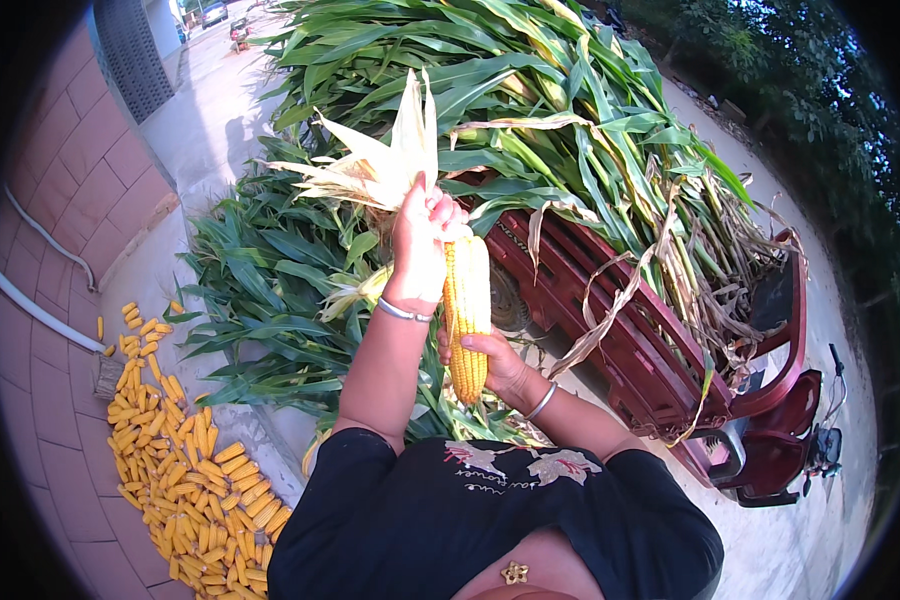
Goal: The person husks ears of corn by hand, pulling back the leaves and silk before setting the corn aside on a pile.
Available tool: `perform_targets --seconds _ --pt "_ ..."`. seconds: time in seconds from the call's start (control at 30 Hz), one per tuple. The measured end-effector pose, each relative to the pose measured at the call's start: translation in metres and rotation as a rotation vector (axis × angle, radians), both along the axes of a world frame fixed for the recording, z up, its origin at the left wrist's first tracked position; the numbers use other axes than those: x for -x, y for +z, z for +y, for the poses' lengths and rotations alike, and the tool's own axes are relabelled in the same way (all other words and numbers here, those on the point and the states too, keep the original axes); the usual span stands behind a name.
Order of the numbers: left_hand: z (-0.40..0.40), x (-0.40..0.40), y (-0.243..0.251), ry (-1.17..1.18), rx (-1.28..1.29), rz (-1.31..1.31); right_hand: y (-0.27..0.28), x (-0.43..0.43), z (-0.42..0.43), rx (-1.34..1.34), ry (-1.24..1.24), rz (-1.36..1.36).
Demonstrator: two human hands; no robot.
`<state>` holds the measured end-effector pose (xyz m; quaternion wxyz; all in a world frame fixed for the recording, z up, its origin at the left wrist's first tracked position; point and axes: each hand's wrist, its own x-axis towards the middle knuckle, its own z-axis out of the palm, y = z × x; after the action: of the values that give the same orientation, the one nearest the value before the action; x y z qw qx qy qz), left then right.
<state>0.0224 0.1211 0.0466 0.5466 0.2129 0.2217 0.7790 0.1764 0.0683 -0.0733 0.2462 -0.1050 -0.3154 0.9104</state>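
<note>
Before my chest is a yellow ear of corn (466, 307), its kernels bare and its length close to upright in the view. Its pale, dry husk (390, 161) is peeled back and fans out above the ear's far end. My left hand (424, 221) is closed around the base of that husk, where it meets the ear. Lower down, my right hand (495, 360) grips the ear near its tip, thumb across the front and fingers partly hidden behind it.
A dark red three-wheeled cart (607, 322) stands at right, loaded with cut corn stalks (510, 75). More green stalks (270, 292) lie on the ground ahead and left. Husked ears (202, 495) are heaped along the tiled wall (52, 390), near a white pipe (45, 307).
</note>
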Motion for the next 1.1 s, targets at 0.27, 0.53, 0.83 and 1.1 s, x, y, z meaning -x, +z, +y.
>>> perform_targets --seconds 0.27,0.53,0.83,1.1 --pt "-0.005 0.014 -0.042 0.331 0.162 -0.072 0.022 -0.002 0.020 -1.189 -0.380 -1.012" --pt "-0.042 0.023 -0.004 -0.302 -0.166 0.582 0.040 -0.042 0.019 -0.670 0.070 -0.441" --pt "-0.011 0.009 -0.018 -0.229 -0.292 -0.074 0.037 -0.044 0.018 -0.100 0.226 -0.145" --pt "0.051 0.031 -0.050 0.028 -0.019 -0.363 -0.005 0.032 -0.006 0.568 0.106 0.533"
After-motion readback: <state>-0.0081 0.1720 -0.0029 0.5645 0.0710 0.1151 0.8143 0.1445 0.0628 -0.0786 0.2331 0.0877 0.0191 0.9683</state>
